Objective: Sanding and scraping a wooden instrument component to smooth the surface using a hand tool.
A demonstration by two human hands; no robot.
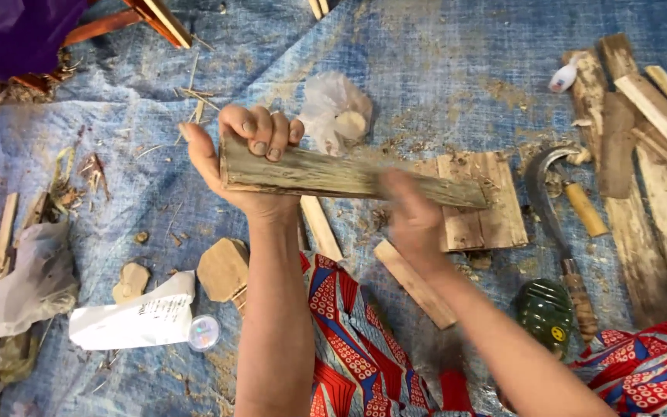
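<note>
The left hand [250, 166] is clenched around the left end of a rough wooden slat [349, 179], fingers curled over its top edge and thumb behind, holding it level across the middle of the frame above a blue tarp [441, 69]. The right hand [413, 220] lies against the slat's middle and front face; it is blurred with motion, so whether it grasps or only rubs the wood cannot be told.

At the far left of the frame sit crumpled white plastic [17, 289] and splinters. Lower left lies a white tube [137, 320] with a clear cap, and just right of it two small carved wooden blanks [224, 269]. Above the slat, upper centre, is a bunched clear bag [335, 108]. Behind the slat's right end rests a short plank block [480, 205], with pale wood strips [414, 284] below the hands. Further right lies a curved-blade knife [553, 224] with a wrapped handle, a green bottle [546, 313] near it, and at the far right a pile of split boards [658, 177].

To do this well, I judge the left hand's hold should stay firm near the end so the slat does not twist, while the right hand works along the grain, away from the splintered edges, keeping clear of the blade lying close by.
</note>
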